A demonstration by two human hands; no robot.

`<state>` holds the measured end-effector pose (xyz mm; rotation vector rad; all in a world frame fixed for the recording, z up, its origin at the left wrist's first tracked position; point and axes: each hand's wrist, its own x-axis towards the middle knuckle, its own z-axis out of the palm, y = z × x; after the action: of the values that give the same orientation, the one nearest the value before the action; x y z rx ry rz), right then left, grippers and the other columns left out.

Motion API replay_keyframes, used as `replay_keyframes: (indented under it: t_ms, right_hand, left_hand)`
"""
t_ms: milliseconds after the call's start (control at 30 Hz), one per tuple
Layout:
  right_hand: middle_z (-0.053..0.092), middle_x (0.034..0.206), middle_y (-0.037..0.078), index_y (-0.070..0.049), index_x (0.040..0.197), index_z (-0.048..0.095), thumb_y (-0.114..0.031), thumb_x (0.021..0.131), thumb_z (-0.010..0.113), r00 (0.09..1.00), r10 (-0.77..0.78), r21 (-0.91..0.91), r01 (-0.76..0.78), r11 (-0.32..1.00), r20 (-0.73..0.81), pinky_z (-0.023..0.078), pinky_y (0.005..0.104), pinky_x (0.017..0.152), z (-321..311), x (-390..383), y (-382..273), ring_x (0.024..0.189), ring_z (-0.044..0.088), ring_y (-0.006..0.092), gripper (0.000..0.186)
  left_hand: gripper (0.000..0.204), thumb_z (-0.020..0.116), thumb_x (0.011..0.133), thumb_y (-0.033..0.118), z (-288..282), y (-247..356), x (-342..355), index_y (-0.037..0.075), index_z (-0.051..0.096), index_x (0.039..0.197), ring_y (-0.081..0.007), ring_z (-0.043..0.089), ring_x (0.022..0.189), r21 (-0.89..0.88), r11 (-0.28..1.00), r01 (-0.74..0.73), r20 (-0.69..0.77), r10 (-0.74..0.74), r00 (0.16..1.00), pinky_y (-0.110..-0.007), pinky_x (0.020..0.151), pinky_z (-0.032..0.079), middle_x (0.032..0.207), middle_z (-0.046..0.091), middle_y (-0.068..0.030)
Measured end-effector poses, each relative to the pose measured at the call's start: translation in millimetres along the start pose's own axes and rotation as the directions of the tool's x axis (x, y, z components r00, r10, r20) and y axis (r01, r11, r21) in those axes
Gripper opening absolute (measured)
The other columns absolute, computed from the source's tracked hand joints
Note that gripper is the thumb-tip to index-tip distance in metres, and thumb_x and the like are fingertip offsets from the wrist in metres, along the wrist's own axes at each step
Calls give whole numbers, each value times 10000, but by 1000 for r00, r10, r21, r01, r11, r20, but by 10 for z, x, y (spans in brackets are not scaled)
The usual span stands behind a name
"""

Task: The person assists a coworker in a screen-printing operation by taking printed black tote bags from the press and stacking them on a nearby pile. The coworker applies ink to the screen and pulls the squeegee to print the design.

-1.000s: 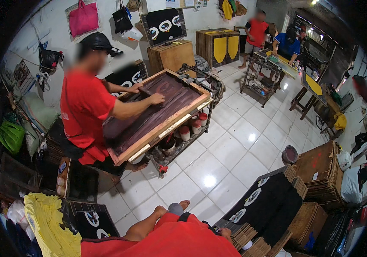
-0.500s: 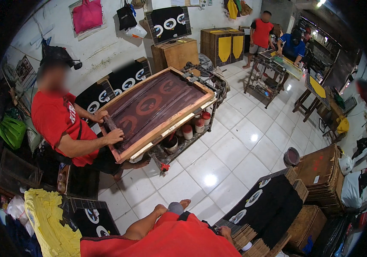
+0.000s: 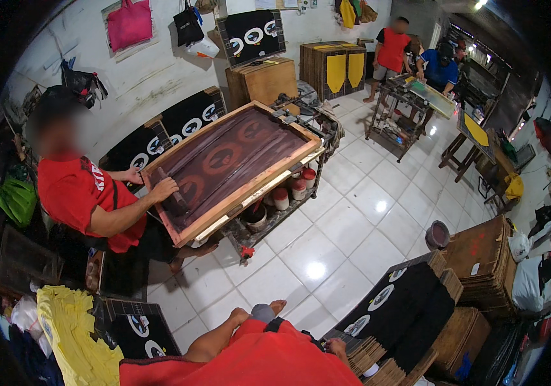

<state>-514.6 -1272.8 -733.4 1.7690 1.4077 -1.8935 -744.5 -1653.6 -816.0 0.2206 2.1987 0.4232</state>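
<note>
At the lower edge, my left arm reaches forward beside my red shirt, and my left hand (image 3: 239, 316) is at the grey cloth (image 3: 263, 313) over my leg. Its fingers cannot be made out. My right hand (image 3: 336, 348) is beside a stack of boards (image 3: 367, 352), partly hidden by my shirt; whether it grips them is unclear. Black printed fabric (image 3: 410, 314) lies over the boards. Across from me, a co-worker in a red shirt has one hand on a squeegee (image 3: 173, 193) inside a wooden-framed printing screen (image 3: 256, 224), the other at the frame's edge.
Under the screen, a cart holds red-and-white jars (image 3: 280, 199) and a bucket (image 3: 254, 217). Yellow fabric (image 3: 63, 328) is piled at lower left. Brown board stacks (image 3: 475, 257) and a grey bucket (image 3: 438, 235) stand at right. Two people are at a far table (image 3: 410, 96).
The co-worker has leaned back to the left. One of their hands has left the squeegee for the frame's edge, and the squeegee has turned slightly. My hands stay in place.
</note>
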Motion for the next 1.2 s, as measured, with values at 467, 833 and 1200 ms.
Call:
replay_keyframes:
  t_ms: [467, 833, 1200]
  right_hand:
    - [591, 758, 114, 3, 1000, 537, -36, 830, 430, 999, -30, -111, 33, 993, 28, 489, 330, 473, 98, -9, 30, 587, 597, 221, 205]
    - [611, 736, 126, 2, 957, 558, -36, 794, 527, 999, -45, -162, 45, 986, 4, 472, 312, 437, 214, 74, -16, 565, 602, 216, 170]
    - [620, 734, 133, 1, 984, 574, -25, 801, 506, 997, -70, -236, 65, 970, -14, 496, 327, 480, 236, 71, 8, 586, 616, 225, 197]
  left_hand:
    - [448, 631, 722, 445, -323, 192, -379, 16, 677, 843, -286, 622, 830, -234, 954, 189, 14, -191, 981, -363, 735, 474, 905, 647, -179]
    - [422, 669, 698, 400, -175, -89, -264, -7, 671, 813, -275, 625, 766, -237, 956, 175, 10, -178, 984, -356, 680, 478, 853, 654, -176]
    - [416, 679, 685, 423, -406, 65, -415, 11, 672, 739, -257, 616, 685, -246, 946, 210, 33, -208, 978, -355, 617, 472, 790, 657, -154]
